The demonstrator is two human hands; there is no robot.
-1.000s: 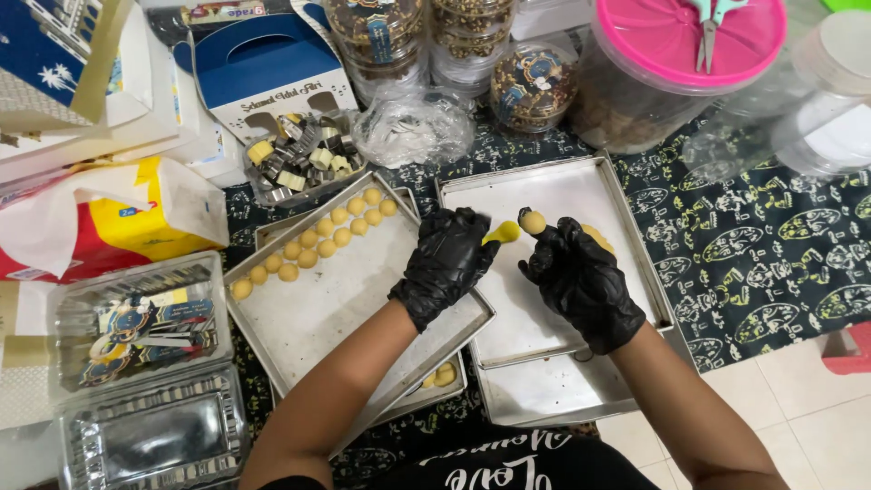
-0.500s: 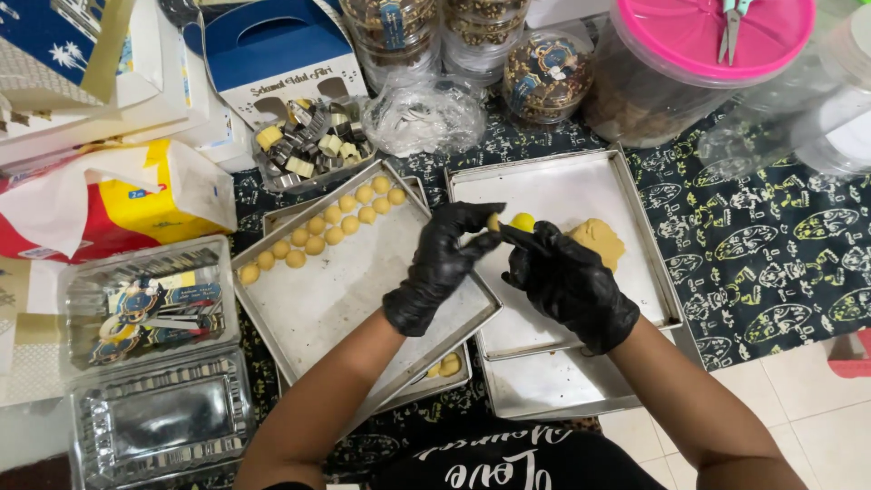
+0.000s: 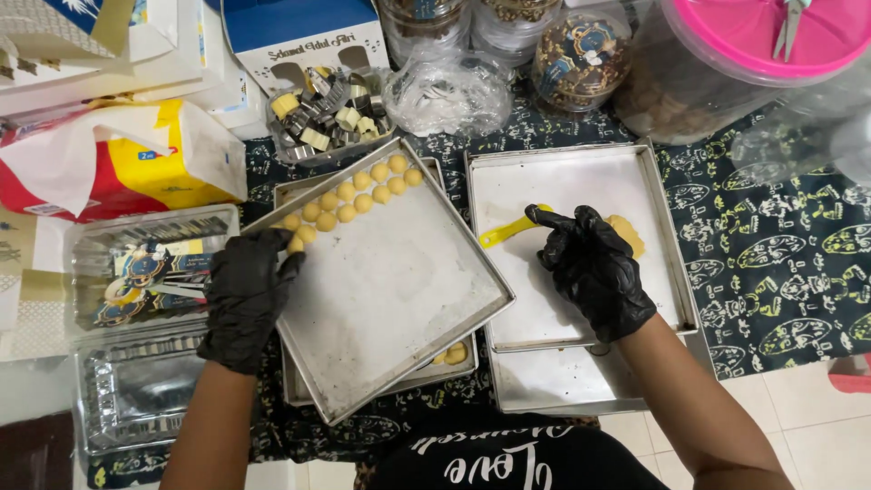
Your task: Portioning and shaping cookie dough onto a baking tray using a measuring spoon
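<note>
Both hands wear black gloves. My left hand (image 3: 247,295) rests at the near-left corner of a tilted metal baking tray (image 3: 399,299), fingertips touching a yellow dough ball at the end of the rows of dough balls (image 3: 349,201). My right hand (image 3: 594,268) grips a yellow plastic spoon (image 3: 504,232) over a second metal tray (image 3: 581,181), beside a lump of yellow dough (image 3: 628,234) partly hidden by the fingers.
Another tray lies under each of these two. Behind stand a container of metal cutters (image 3: 327,113), a crumpled plastic bag (image 3: 446,91), jars and a pink-lidded tub (image 3: 753,45). Clear plastic boxes (image 3: 145,272) and a tissue pack (image 3: 136,159) sit left.
My left hand left the right tray and moved to the left tray's row of dough balls. The right hand stayed on the right tray, now holding the spoon alone.
</note>
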